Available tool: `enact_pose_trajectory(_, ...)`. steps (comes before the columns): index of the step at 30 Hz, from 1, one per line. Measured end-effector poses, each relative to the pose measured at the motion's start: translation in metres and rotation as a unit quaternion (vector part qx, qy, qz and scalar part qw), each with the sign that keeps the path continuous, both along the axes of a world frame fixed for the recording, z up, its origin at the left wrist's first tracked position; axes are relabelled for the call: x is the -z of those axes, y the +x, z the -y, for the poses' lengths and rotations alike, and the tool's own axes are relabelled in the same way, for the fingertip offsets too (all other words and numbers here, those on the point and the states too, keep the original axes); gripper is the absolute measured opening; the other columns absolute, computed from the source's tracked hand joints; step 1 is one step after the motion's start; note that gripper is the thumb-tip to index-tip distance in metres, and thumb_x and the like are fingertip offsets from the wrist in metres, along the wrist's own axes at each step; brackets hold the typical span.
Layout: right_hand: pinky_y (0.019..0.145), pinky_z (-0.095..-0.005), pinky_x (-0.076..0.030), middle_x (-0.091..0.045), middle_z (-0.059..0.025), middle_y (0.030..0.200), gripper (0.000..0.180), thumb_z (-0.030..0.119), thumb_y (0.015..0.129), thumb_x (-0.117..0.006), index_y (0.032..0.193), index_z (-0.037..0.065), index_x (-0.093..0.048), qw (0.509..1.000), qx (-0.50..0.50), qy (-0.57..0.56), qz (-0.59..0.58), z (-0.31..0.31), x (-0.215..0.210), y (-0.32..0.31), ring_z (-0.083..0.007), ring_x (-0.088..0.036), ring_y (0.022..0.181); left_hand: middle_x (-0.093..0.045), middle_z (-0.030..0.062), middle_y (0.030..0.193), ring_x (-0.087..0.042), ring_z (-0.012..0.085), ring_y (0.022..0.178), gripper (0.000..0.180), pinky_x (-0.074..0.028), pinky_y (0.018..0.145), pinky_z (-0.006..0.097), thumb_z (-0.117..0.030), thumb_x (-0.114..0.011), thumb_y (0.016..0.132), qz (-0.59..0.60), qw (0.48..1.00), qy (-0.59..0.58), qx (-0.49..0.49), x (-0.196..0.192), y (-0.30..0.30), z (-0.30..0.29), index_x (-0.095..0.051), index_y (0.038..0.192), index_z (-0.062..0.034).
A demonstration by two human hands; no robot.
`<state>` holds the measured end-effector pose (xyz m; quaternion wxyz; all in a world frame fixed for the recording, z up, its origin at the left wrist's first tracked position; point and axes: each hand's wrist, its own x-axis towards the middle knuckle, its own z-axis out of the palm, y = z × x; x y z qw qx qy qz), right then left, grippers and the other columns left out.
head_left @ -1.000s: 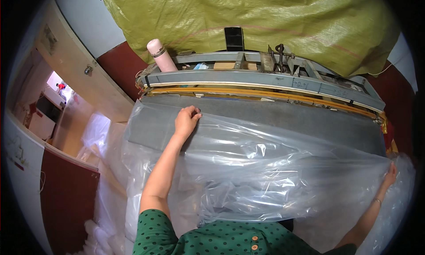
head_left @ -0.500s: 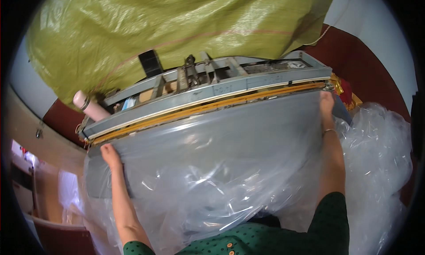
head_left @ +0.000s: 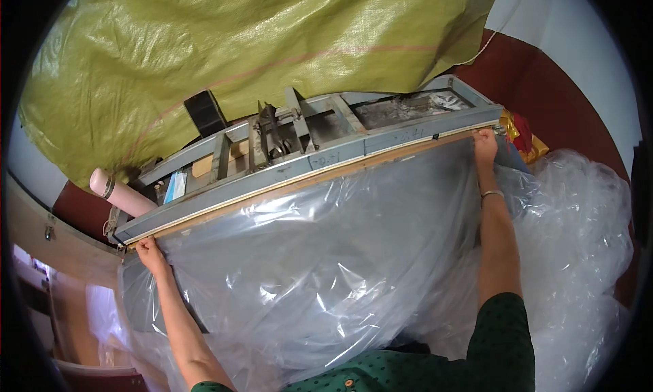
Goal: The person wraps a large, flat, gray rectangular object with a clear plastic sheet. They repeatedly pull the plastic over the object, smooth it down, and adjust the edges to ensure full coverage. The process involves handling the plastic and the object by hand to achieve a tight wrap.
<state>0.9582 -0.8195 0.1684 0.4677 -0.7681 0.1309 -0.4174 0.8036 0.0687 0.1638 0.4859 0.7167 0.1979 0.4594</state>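
Observation:
A wide sheet of clear plastic film [head_left: 320,235] stretches between my two hands over a grey surface. My left hand [head_left: 149,254] is closed on the film's left corner, close to the left end of a long grey metal frame [head_left: 292,167]. At the frame's right end, my right hand [head_left: 485,147] is closed on the film's other corner. Between them the film's far edge lies along the brown-orange strip [head_left: 381,162] on the frame's near side. Toward my body the film hangs in loose, shiny folds.
A pink bottle [head_left: 126,196], a blue-and-white packet [head_left: 175,186] and a dark box-like object [head_left: 205,113] sit at the frame. Metal crossbars [head_left: 299,120] span it. A yellow-green woven sheet [head_left: 272,38] hangs behind. Bunched clear plastic [head_left: 571,229] is piled at right, beside gold-and-red wrapping [head_left: 524,137].
Both hands have moved the film's edge forward onto the frame's near strip, so the film now covers the orange band. The view has shifted slightly.

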Motion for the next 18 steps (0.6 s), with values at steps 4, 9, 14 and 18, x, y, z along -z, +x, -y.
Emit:
enact_pose_trajectory(4,0.046,-0.0217,-0.039,-0.052,0.0004,0.065,0.008,0.008,0.081,-0.056,0.079,0.007,-0.049,0.991,-0.073,0.100,0.047,-0.001,-0.004,-0.008,-0.0062,-0.047,0.054,-0.046,-0.0013,0.073,-0.040,0.0071,0.063,0.009,-0.036,0.058,0.022,-0.012,-0.051,0.086,0.010,0.997,-0.049,-0.060,-0.011,-0.007,0.008,-0.046,0.084,-0.0049)
enact_pose_trajectory(9,0.048,-0.0230,-0.041,-0.052,0.0008,0.067,0.007,0.009,0.081,-0.056,0.085,0.007,-0.050,0.987,-0.094,0.122,0.038,-0.009,-0.005,-0.010,-0.0070,-0.048,0.054,-0.056,0.0099,0.082,-0.052,0.0195,0.074,0.010,-0.043,0.068,0.030,-0.006,-0.044,0.087,0.020,0.986,0.133,-0.099,-0.033,-0.029,0.026,-0.049,0.089,0.0013)
enact_pose_trajectory(14,0.060,-0.0280,-0.044,-0.060,-0.0067,0.073,0.023,0.020,0.080,-0.062,0.094,0.004,-0.055,0.979,-0.007,-0.204,-0.022,0.003,-0.012,-0.025,-0.0162,-0.055,0.063,-0.055,0.0185,0.084,-0.052,0.0332,0.082,0.013,-0.041,0.073,0.040,-0.011,-0.046,0.088,-0.250,0.861,0.442,-0.025,-0.053,-0.066,0.027,-0.048,0.084,0.0013)
enact_pose_trajectory(18,0.066,-0.0320,-0.044,-0.062,-0.0136,0.078,0.028,0.028,0.079,-0.063,0.089,0.002,-0.059,0.966,-0.089,-0.215,-0.112,-0.034,-0.095,-0.101,-0.0237,-0.058,0.070,-0.048,0.0209,0.072,-0.047,0.0369,0.068,0.018,-0.039,0.061,0.041,-0.013,-0.045,0.089,-0.269,0.898,0.347,0.027,-0.076,-0.095,0.045,-0.042,0.078,0.0000)
